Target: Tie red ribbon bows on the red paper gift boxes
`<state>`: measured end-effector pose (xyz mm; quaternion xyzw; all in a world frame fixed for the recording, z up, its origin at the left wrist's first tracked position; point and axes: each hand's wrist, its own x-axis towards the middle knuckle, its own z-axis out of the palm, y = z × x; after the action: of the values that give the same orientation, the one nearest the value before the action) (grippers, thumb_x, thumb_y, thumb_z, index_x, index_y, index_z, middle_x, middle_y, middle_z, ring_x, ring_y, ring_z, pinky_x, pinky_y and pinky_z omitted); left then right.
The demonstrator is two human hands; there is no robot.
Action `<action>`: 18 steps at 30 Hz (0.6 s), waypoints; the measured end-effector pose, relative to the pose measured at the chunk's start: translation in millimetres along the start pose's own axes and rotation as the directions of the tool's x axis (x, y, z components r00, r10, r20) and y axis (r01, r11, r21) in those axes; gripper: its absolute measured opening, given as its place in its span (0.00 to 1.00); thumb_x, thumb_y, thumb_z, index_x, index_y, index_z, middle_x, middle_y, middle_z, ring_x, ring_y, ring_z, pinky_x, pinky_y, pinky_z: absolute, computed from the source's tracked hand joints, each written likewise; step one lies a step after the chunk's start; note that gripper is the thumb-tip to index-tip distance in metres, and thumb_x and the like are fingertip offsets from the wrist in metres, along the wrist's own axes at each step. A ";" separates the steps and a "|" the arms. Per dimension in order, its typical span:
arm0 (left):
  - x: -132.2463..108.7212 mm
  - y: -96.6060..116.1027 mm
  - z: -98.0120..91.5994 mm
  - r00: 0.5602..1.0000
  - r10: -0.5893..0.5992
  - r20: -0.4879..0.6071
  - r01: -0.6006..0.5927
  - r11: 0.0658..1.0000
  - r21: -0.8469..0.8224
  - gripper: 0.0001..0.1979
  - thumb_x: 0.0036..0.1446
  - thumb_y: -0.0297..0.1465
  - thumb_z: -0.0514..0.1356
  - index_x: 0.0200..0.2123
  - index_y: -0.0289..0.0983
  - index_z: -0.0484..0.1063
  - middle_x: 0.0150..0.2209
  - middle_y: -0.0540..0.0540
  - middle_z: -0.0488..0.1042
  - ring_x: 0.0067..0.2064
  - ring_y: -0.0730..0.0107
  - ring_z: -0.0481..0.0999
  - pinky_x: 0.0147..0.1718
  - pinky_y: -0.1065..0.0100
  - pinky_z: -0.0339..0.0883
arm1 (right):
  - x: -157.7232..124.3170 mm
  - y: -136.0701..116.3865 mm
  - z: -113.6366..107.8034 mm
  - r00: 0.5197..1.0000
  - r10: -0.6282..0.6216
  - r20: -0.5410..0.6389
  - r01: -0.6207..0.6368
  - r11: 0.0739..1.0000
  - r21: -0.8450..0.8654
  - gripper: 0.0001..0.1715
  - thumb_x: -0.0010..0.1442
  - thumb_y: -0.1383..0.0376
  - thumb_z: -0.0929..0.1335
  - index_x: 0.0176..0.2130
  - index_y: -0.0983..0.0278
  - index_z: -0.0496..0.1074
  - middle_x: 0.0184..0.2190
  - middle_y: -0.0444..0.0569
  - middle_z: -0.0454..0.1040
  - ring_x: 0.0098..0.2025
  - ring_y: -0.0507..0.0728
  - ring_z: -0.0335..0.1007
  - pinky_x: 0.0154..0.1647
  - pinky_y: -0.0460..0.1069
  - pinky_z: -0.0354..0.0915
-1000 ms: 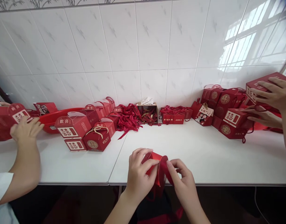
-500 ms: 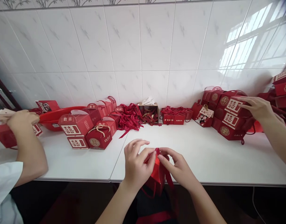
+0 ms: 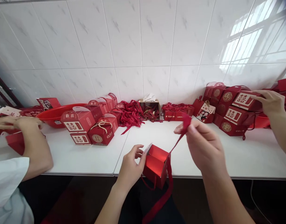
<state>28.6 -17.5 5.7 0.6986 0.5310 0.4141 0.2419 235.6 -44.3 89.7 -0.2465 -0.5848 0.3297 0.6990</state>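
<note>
Low at the centre, a small red box [image 3: 157, 161] is tilted at the table's front edge. My left hand [image 3: 132, 163] grips its left side, thumb against a pale flap at the top. My right hand [image 3: 203, 144], raised to the right of the box, pinches a dark red ribbon [image 3: 185, 123]. One stretch of ribbon runs taut down to the box's right edge, and another length hangs in a loop beside the box toward my lap. A thin red cord shows below the box's left side.
Stacked red boxes stand left [image 3: 79, 123] and right [image 3: 233, 115] on the white table [image 3: 87, 161]. Between them are a ribbon pile [image 3: 131, 113], a carton [image 3: 152, 112] and more boxes [image 3: 177, 112]. A red basin [image 3: 56, 116] and other people's hands [image 3: 271, 101] are at the sides.
My right hand has moved up and right from the box top, drawing the ribbon out. The box's glossy red top now shows, with my left hand lower on its side.
</note>
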 end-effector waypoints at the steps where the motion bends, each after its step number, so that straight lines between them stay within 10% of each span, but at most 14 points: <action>1: 0.4 -1.6 1.0 0.999 -0.021 -0.024 0.021 0.999 -0.033 0.14 0.59 0.39 0.54 0.45 0.40 0.67 0.36 0.47 0.74 0.37 0.65 0.77 0.32 0.68 0.68 | 0.1 -3.6 1.5 0.999 -0.034 -0.017 0.034 0.999 0.015 0.10 0.62 0.59 0.64 0.32 0.59 0.71 0.30 0.44 0.73 0.35 0.53 0.69 0.40 0.49 0.64; 8: 2.3 -10.0 8.4 0.991 -0.063 -0.118 0.039 0.979 -0.202 0.15 0.58 0.40 0.55 0.45 0.38 0.65 0.29 0.48 0.75 0.33 0.66 0.76 0.28 0.71 0.66 | -13.1 36.0 26.6 0.938 0.314 0.149 -0.214 0.860 -0.462 0.15 0.62 0.58 0.62 0.28 0.63 0.68 0.30 0.46 0.71 0.34 0.54 0.67 0.38 0.49 0.62; 18: -8.6 -7.3 12.0 0.986 -0.030 -0.164 -0.001 0.982 -0.189 0.12 0.60 0.37 0.54 0.45 0.39 0.63 0.22 0.55 0.67 0.26 0.72 0.69 0.26 0.74 0.61 | -21.1 75.7 34.3 0.886 0.447 0.124 -0.234 0.662 -0.712 0.14 0.60 0.64 0.60 0.26 0.62 0.69 0.41 0.49 0.73 0.46 0.58 0.67 0.48 0.52 0.59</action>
<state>33.9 -22.1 -9.2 0.6318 0.5128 0.5175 0.2649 186.9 -11.6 27.3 -0.5394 -0.7018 0.2516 0.3916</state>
